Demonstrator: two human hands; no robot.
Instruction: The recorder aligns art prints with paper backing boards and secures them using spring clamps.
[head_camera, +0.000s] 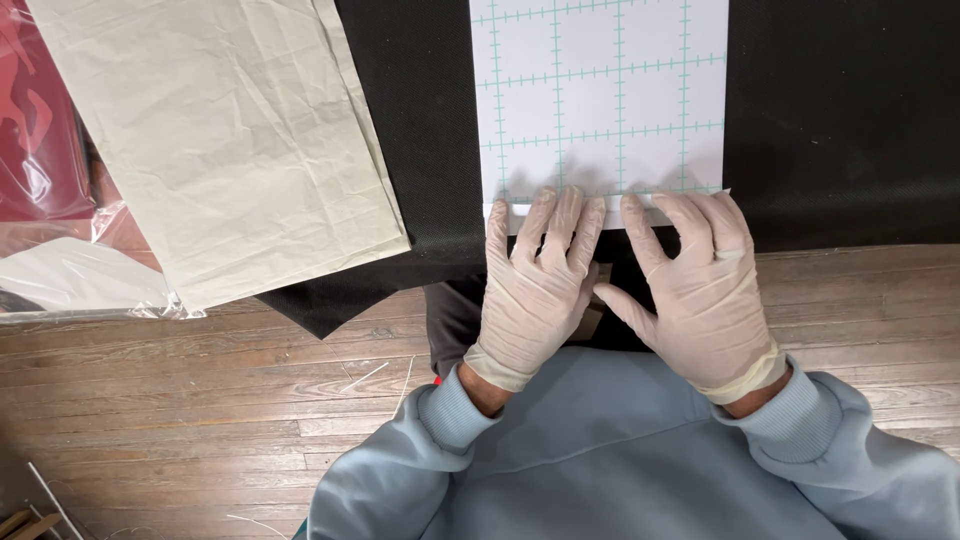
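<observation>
A white sheet with a teal grid (600, 100) lies on black fabric (840, 120) that covers the work surface. My left hand (535, 285) and my right hand (695, 285), both in pale thin gloves, lie flat side by side with fingers spread. Their fingertips press on the sheet's near edge, where a narrow white strip (612, 210) looks folded up. Neither hand grips anything. Light blue sleeves cover both wrists.
Folded beige cloth (225, 130) lies at the left, overlapping the black fabric. Clear plastic over red material (45, 170) sits at the far left. Below is a wooden plank floor (180, 420) with a few loose threads.
</observation>
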